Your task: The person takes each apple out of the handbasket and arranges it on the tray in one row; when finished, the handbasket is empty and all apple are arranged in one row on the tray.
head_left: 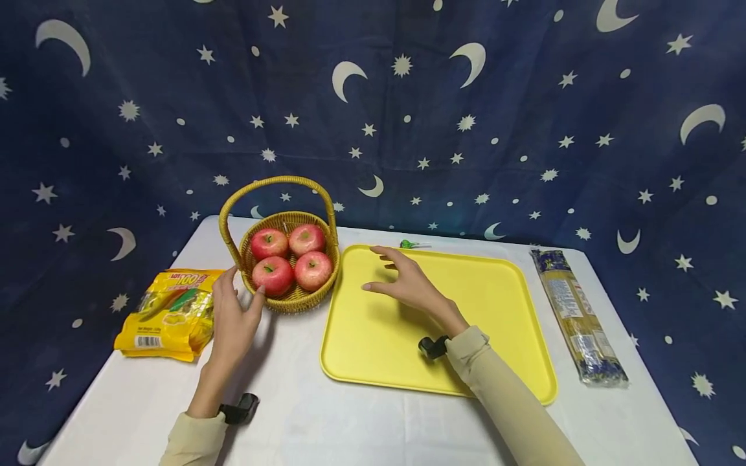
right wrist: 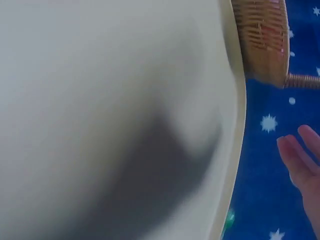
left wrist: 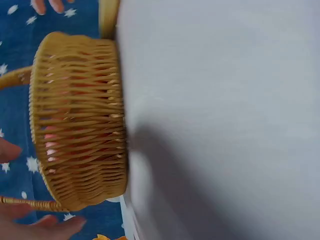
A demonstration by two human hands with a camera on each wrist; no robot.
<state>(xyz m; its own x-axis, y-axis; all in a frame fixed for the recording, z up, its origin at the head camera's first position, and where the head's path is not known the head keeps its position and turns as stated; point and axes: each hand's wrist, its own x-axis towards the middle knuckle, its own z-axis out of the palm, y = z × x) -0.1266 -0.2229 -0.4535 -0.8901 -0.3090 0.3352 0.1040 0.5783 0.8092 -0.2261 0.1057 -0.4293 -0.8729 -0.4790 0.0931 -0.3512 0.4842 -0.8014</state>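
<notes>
Several red apples (head_left: 274, 276) lie in a round wicker basket (head_left: 298, 302) with a tall arched handle, left of centre on the table. My left hand (head_left: 234, 317) is at the basket's near left side, thumb and fingers spread apart; whether it touches the rim I cannot tell. In the left wrist view, the woven basket wall (left wrist: 82, 120) shows from the side, with fingers near the handle's foot. Over the left part of a yellow tray (head_left: 373, 349) my right hand (head_left: 415, 285) hovers, fingers extended toward the basket and holding nothing.
Left of my left hand sits a yellow candy bag (head_left: 169, 317). A green-wrapped lollipop (head_left: 408, 244) lies behind the tray's far edge. Along the table's right side is a long clear packet (head_left: 574, 310), apparently of dry noodles. A dark blue starry curtain (head_left: 402, 129) stands behind.
</notes>
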